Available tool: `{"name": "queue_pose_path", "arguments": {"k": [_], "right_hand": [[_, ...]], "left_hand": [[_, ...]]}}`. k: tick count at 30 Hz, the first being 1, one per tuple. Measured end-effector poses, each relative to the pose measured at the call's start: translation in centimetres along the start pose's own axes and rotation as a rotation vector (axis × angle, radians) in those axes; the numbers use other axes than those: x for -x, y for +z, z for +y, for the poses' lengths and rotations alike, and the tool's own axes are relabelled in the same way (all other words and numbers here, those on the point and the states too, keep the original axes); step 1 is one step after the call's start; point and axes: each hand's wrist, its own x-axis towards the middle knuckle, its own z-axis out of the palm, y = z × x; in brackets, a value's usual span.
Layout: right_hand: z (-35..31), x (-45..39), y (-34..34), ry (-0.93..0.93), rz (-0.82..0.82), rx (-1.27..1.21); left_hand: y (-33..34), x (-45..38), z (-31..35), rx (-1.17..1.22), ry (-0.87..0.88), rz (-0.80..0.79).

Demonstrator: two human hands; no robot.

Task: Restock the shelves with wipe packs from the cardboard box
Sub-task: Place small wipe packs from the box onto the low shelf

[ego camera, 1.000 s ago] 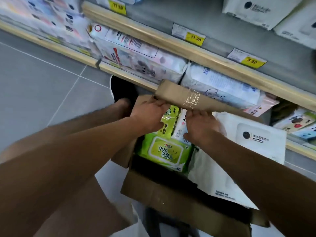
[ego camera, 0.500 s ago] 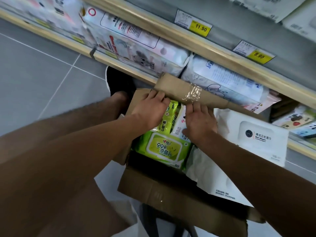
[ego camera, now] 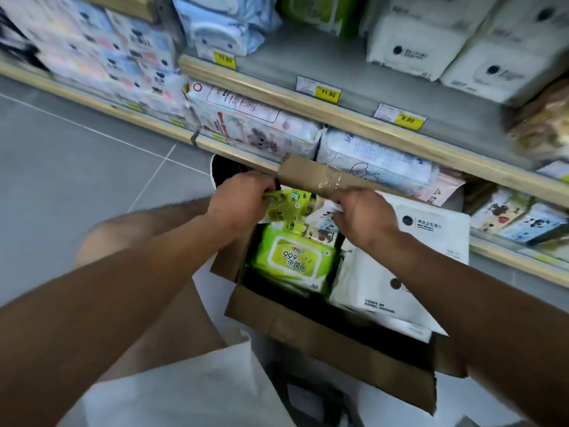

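An open cardboard box (ego camera: pixel 323 337) sits in front of me below the shelves. Inside lie a large green wipe pack (ego camera: pixel 292 260) and big white wipe packs (ego camera: pixel 378 291) to its right. My left hand (ego camera: pixel 240 198) is shut on a small green wipe pack (ego camera: pixel 286 204) at the box's far end. My right hand (ego camera: pixel 363 211) is shut on a small white printed wipe pack (ego camera: pixel 323 220) beside it. Both small packs are lifted a little, just under the taped far flap (ego camera: pixel 320 177).
The wood-edged shelves (ego camera: pixel 354 121) carry yellow price tags (ego camera: pixel 328 94) and several wipe and tissue packs. White packs (ego camera: pixel 431 35) fill the upper right shelf. Grey tiled floor (ego camera: pixel 77 167) lies at left. My bare knee (ego camera: pixel 123 229) is beside the box.
Both hands have closed on small packs at the box's far end and raised them slightly. My view has tilted up, showing more of the upper shelf.
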Motion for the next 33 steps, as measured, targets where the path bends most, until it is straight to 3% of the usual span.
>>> {"name": "queue_pose_path", "arguments": {"k": [10,14,24,33], "right_hand": [[5.8,6.0,-7.3,0.012,0.342,-0.079],[10.0,8.7,-9.5,0.042,0.391,-0.062],[22.4,15.6,-11.0,0.268,0.493,-0.010],[32.4,19.1,-7.0,0.464,0.460,0.001]], "left_hand": [[-5.3,0.8,8.6,0.031,0.175,0.226],[-5.3,-0.4,13.5,0.059,0.263,0.273],[0.3,-4.7,26.2,0.106,0.459,0.195],[8.4,-8.1,34.9,0.129,0.576,0.069]]}}
